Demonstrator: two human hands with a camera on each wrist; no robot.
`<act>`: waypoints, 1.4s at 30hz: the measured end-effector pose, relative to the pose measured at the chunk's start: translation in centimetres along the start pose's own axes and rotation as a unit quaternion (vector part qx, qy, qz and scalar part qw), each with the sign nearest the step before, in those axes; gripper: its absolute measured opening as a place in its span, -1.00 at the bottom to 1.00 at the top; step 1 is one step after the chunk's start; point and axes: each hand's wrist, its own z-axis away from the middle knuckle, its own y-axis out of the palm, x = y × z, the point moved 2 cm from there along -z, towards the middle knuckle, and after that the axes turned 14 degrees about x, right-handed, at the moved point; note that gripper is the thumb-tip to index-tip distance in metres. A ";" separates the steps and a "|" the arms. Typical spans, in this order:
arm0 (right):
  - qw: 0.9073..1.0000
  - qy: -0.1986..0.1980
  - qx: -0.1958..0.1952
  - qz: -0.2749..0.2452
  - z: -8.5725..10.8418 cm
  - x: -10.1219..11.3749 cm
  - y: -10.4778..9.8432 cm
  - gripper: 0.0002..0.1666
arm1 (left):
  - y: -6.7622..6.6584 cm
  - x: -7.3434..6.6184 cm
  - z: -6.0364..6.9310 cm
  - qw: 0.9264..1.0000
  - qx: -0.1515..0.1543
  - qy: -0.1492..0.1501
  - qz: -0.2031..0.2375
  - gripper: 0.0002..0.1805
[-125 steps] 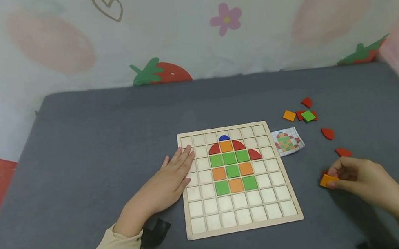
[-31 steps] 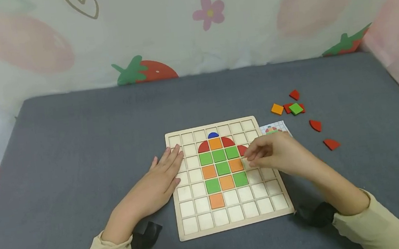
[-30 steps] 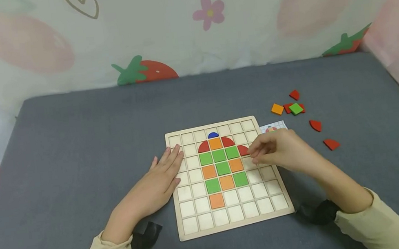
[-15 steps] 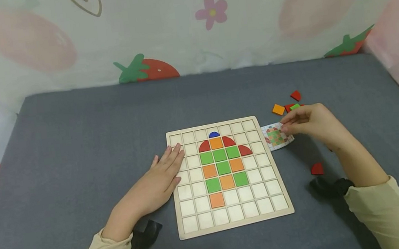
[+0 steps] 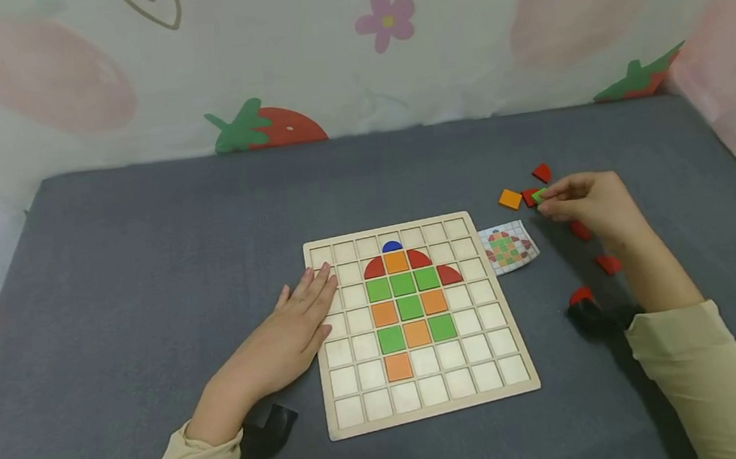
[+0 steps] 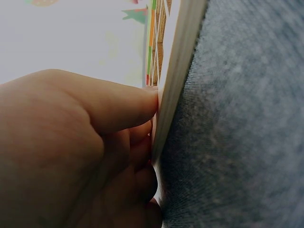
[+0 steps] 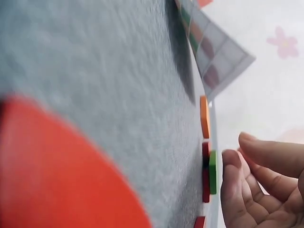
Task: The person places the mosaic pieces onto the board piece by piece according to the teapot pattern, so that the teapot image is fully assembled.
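Note:
My left hand [image 5: 286,345] rests with its fingers laid over the left rim of a wooden grid board [image 5: 432,410]. In the left wrist view its thumb [image 6: 128,107] touches the board's edge. Set into the board are green, orange, red and blue tiles, among them a lone lower orange tile [image 5: 398,368]. My right hand [image 5: 593,207] hovers at a loose green square tile [image 5: 539,195], which lies on red pieces. In the right wrist view, thumb and fingers stand apart from the green tile [image 7: 213,172] with nothing between them.
A pattern card [image 5: 509,246] lies against the board's right side. Near it are a loose orange tile [image 5: 510,199] and several red quarter-round pieces, one [image 5: 542,172] farther back and another [image 5: 609,264] under the right forearm. Black wrist bands [image 5: 268,432] hang below both wrists.
The orange tile that my right hand held earlier now sits in the board's lower part. My right hand has moved from the board, past the card, to the green tile. The left hand stays put.

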 end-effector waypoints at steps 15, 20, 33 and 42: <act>0.993 0.042 -0.056 0.092 -1.2 0.0 -1.1 -0.60 | 0.0 -0.1 0.1 1.000 -0.007 0.004 -0.001 -0.36; 0.990 0.045 -0.049 0.127 -1.7 0.1 -0.8 -0.58 | 0.0 0.0 0.2 1.000 -0.008 0.001 -0.002 -0.36; 0.987 0.056 -0.027 0.148 -2.0 0.1 -0.4 -0.51 | 0.0 0.0 0.3 1.000 0.001 -0.005 0.001 -0.35; 0.988 0.045 -0.028 0.142 -1.3 0.0 -1.1 -0.58 | 0.1 0.0 0.1 1.000 0.003 -0.006 -0.002 -0.35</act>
